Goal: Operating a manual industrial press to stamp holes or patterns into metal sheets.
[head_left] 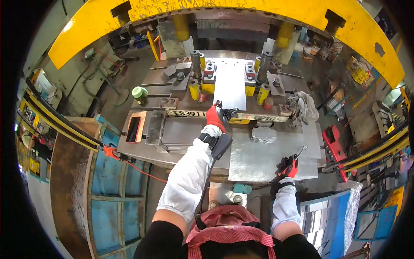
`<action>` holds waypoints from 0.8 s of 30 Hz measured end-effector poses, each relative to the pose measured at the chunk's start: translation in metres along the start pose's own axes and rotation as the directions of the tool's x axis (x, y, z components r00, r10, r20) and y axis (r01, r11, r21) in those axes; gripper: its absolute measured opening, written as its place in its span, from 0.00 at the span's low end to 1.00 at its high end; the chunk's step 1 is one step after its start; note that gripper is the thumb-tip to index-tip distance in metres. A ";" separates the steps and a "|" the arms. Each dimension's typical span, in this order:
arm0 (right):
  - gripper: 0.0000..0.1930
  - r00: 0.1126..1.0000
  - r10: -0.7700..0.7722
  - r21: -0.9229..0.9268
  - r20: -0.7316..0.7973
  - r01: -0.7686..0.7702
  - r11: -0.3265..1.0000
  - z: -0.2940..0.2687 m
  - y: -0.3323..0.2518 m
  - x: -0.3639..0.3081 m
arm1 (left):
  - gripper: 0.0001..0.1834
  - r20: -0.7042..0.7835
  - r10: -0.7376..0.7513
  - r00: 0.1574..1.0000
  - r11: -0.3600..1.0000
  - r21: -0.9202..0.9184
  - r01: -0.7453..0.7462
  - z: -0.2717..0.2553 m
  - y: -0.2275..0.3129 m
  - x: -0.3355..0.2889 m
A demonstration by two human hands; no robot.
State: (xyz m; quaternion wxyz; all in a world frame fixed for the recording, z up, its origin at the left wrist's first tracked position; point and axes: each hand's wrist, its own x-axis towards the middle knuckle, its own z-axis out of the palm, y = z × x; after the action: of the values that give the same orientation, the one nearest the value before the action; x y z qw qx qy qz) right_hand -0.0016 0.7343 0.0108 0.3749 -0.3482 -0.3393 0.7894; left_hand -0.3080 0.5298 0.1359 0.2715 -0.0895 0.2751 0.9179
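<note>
A bright, flat metal sheet [230, 82] lies lengthwise in the die, between its guide posts. My left hand [219, 116], in a red and black glove, is closed at the near edge of this sheet, with a fingertip over its left corner. Lower right, my right hand [288, 167] wears a similar glove and is closed around a thin metal rod with a looped end [301, 151]. That hand is over the near right edge of a wide bare metal plate [252, 157]. White sleeves cover both my forearms.
Guide posts [266, 64] and yellow cylinders [194, 89] flank the sheet. A phone [133, 129], stacked plates [181, 131] and a green-capped bottle [139, 94] are left; a grey rag [304, 105] and red stand [334, 146] are right. A yellow press frame [258, 7] arches overhead.
</note>
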 end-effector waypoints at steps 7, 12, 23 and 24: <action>0.11 0.997 -0.056 -0.044 -0.057 0.054 0.998 -0.004 -0.001 0.001 | 0.22 0.063 -0.025 0.998 1.000 0.002 0.025 0.010 -0.002 -0.004; 0.10 0.998 -0.060 -0.046 -0.014 0.059 0.997 -0.015 0.006 0.012 | 0.25 0.055 -0.011 0.998 1.000 -0.009 0.012 0.011 -0.006 -0.002; 0.09 0.997 -0.069 -0.048 -0.047 0.067 0.997 -0.013 0.008 0.016 | 0.22 0.058 -0.022 0.998 1.000 0.013 0.022 0.005 -0.002 0.006; 0.09 0.996 -0.080 -0.043 -0.039 0.079 0.996 -0.013 0.009 0.016 | 0.23 0.064 -0.002 0.998 1.000 0.008 0.001 0.006 -0.003 0.005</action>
State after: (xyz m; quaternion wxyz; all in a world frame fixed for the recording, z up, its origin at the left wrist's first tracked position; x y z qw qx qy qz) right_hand -0.0017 0.7471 -0.0080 0.4055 -0.3581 -0.3615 0.7594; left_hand -0.3103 0.5373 0.1382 0.2811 -0.0593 0.2697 0.9191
